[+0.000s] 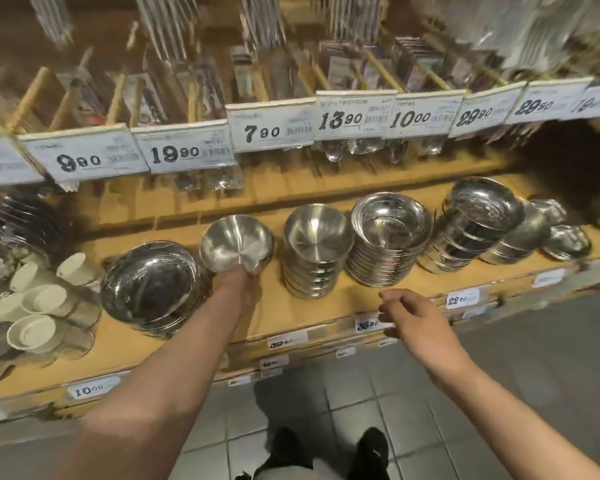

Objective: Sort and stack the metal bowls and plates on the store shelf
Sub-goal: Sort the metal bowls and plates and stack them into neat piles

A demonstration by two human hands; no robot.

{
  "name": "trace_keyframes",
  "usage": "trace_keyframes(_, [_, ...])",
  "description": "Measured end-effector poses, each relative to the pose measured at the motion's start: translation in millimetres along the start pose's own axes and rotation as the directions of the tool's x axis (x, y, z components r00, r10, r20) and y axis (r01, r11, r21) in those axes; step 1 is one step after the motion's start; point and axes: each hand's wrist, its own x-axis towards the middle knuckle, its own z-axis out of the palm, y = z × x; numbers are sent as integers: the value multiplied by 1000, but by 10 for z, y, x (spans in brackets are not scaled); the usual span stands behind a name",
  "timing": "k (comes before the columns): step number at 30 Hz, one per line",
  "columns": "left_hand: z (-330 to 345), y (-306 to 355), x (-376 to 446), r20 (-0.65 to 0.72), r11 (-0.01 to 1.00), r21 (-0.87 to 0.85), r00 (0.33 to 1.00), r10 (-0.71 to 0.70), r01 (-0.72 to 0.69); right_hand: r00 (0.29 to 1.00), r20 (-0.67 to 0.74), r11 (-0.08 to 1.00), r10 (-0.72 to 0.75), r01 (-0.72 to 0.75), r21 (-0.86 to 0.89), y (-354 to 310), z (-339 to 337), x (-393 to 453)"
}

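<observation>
My left hand [240,285] grips the near rim of a single matte metal bowl [234,242], tilted toward me above the wooden shelf [291,310]. To its right stands a stack of matching matte bowls [317,249]. Further right is a stack of shiny plates [388,244], then a leaning stack of shiny bowls [475,226]. Left of the held bowl lies a tilted stack of large shiny dishes [151,289]. My right hand [409,315] hovers in front of the shelf edge with loosely curled fingers, holding nothing.
White ribbed cups [37,306] lie at the far left of the shelf. More small metal bowls [565,239] sit at the far right. Price tags [184,150] line the upper shelf, with packaged cutlery hanging above. Grey floor tiles and my shoes [371,445] show below.
</observation>
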Motion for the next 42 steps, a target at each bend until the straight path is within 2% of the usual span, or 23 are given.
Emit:
trace_keyframes(3, [40,25,4,16,998,-65,1000,10,-9,1000,-27,998,-2,3,57,-46,-7,4])
trace_keyframes(7, [64,85,-144,74,999,-42,997,15,-12,1000,-31,997,4,-1,80,-19,7,-5])
trace_keyframes(19, [-71,696,-865,25,962,-58,963,268,-266,999,-6,984,-33,33,174,38,-186,-159])
trace_keyframes(24, [-182,960,-1211,96,949,3,945,314,-316,999,-23,974,-40,44,223,71,-302,-201])
trace_keyframes(27, [-308,1024,-1441,175,953,45,941,289,-301,999,-27,967,-34,40,252,93,-360,-225])
trace_keyframes(35, [-265,648,-2112,236,938,178,939,251,-296,995,1,973,-100,98,210,-24,-805,-192])
trace_keyframes(39, [73,400,-2520,316,896,256,907,277,-363,992,6,953,-124,118,279,-24,-1269,-203])
trace_keyframes(42, [546,160,-2833,397,871,320,888,233,-372,994,25,932,-102,87,352,88,-1784,-303])
